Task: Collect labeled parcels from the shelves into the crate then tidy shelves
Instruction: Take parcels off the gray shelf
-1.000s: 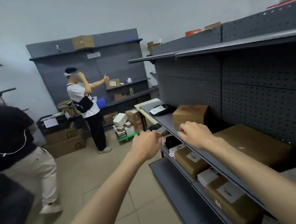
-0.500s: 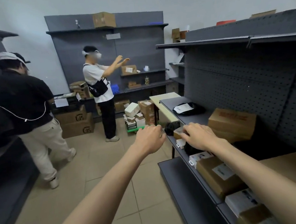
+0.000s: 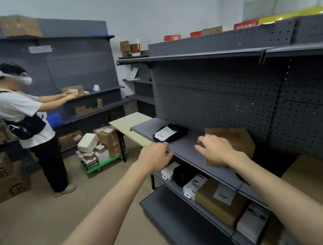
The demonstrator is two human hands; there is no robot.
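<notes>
Right hand (image 3: 215,151), fingers loosely spread and holding nothing, hovers at frame centre just left of the brown parcel (image 3: 232,141). Left hand (image 3: 156,155), loosely curled and empty, sits further left at the shelf (image 3: 187,151) edge. Right is nearer.

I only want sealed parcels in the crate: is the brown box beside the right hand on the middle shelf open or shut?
Shut. The brown box shows a flat, unbroken top; no flap stands up. The right hand hides its near corner.
</notes>
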